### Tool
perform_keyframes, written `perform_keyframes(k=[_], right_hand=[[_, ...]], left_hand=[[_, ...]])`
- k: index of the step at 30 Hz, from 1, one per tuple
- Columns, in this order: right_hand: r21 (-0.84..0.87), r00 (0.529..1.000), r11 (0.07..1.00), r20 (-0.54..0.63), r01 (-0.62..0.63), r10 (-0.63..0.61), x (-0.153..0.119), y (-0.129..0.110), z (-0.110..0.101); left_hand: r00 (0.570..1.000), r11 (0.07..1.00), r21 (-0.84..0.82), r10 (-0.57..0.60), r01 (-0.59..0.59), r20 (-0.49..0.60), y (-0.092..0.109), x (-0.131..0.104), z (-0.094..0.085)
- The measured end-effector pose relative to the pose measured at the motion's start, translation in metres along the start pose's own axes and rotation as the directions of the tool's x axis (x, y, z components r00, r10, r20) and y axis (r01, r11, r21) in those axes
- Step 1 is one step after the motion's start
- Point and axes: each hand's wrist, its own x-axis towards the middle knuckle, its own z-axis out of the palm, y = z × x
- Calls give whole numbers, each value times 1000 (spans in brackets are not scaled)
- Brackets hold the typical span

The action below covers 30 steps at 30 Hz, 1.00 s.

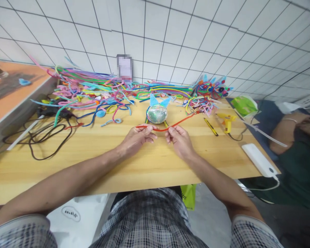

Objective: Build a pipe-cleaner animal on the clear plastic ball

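A red pipe cleaner (183, 121) stretches between my two hands, its longer free end running up to the right. My left hand (139, 138) pinches it near its left end. With thumb and fingertips, my right hand (178, 137) grips it farther along, a short gap away. Just behind the pipe cleaner stands a round, shiny figure (157, 114) with two pointed blue ears (154, 100) and dark and yellow strands at its sides. Its lower part is hidden behind the pipe cleaner and my hands.
Loose pipe cleaners (88, 86) pile along the tiled wall. Decorated figures (212, 89) stand back right. A yellow glue gun (227, 122), utility knife (210, 127) and white power strip (259, 160) lie rightward; black cable (50, 157) coils left. A person's arm (286, 129) is at right.
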Motion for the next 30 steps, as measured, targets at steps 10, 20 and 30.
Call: perform_keyframes(k=[10,20,30], right_hand=[[-234,979,970,205,67,-18,-1,-7,-6],[-324,955,945,292,44,56,1,-13,-8],[-383,890,923,435,42,140,-3,-15,-3]], left_hand=[[987,988,49,-148,145,70,-6,1,-1],[944,922,301,-296,242,147,-13,-3,-2],[871,812,477,-460,335,171,-17,-9,-5]])
